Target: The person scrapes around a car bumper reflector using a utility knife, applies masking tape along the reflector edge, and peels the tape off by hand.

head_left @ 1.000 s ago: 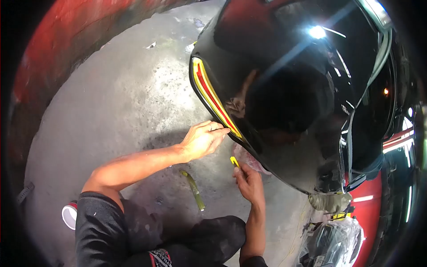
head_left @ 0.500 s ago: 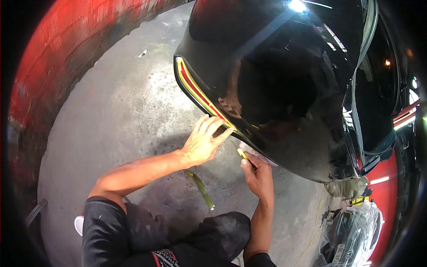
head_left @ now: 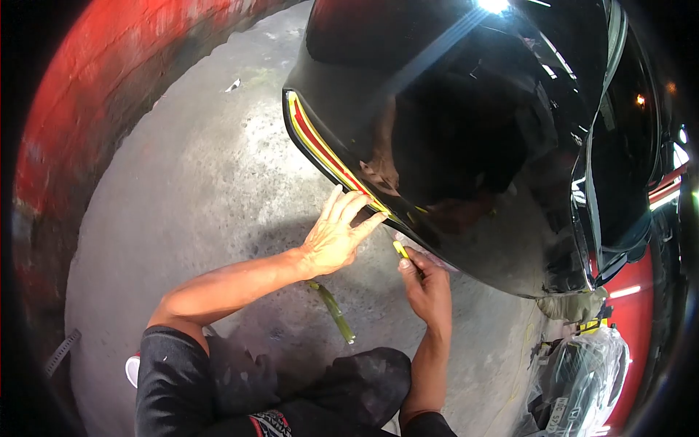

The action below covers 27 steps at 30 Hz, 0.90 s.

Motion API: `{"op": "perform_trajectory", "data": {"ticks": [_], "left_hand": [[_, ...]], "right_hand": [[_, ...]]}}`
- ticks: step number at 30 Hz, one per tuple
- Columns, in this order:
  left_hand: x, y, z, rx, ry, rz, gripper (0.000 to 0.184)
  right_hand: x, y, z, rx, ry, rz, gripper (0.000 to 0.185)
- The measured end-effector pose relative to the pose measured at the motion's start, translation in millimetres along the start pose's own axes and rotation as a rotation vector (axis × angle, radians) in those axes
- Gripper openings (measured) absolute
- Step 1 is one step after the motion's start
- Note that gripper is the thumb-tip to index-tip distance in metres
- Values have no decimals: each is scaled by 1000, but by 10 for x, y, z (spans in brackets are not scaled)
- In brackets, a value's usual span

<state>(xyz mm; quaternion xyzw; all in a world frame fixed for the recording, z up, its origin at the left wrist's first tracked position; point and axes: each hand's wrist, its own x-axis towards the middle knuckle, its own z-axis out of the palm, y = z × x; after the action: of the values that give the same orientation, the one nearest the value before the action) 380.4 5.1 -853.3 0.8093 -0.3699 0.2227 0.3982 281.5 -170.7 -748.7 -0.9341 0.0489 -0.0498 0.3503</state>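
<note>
A red reflector strip (head_left: 317, 148) edged with yellow masking tape (head_left: 295, 106) runs along the lower edge of a glossy black car bumper (head_left: 437, 146). My left hand (head_left: 333, 231) lies at the strip's near end, fingers spread and extended, fingertips touching the tape. Just right of it, my right hand (head_left: 428, 288) is closed around a yellow-and-black utility knife (head_left: 400, 250), its yellow end pointing up towards the bumper edge. The blade cannot be made out. The knife is apart from the tape.
A crumpled strip of used tape (head_left: 333, 313) lies on the concrete floor (head_left: 189, 204) below my left forearm. A red wall (head_left: 87, 95) stands at left. Plastic-wrapped parts (head_left: 582, 379) sit at lower right, beside a red panel (head_left: 632, 313).
The view has shifted slightly. Both hands keep nearly the same places, the left on the tape and the right with the knife close by.
</note>
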Motion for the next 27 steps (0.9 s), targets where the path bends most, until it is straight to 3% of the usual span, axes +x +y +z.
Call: {"op": "perform_trajectory", "data": {"ticks": [6, 12, 15, 17, 18, 20, 22, 24, 27], "left_hand": [[-25, -70, -3, 16, -34, 70, 66], [-15, -214, -30, 47, 275, 46, 41], [19, -484, -107, 34, 443, -77, 35], [89, -681, -203, -82, 688, -312, 27], [102, -768, -303, -73, 707, -315, 27], [158, -929, -482, -219, 728, -532, 24], [211, -1083, -617, -184, 814, -544, 22], [215, -1219, -748, -251, 719, -634, 22], [293, -1252, -949, -170, 739, -554, 21]], "right_hand": [[-19, -30, -23, 2, 8, 13, 29], [-25, -4, -38, -60, 51, -96, 31], [-22, -18, 20, -74, 42, -146, 32], [-2, -4, 60, -84, 34, -169, 31], [13, 4, 87, -90, 25, -155, 32], [20, 6, 129, -103, 18, -146, 32], [23, -35, 177, -46, -15, -139, 31], [21, 100, 197, -99, -66, -36, 30], [-44, 146, 293, -44, -142, 8, 29]]}}
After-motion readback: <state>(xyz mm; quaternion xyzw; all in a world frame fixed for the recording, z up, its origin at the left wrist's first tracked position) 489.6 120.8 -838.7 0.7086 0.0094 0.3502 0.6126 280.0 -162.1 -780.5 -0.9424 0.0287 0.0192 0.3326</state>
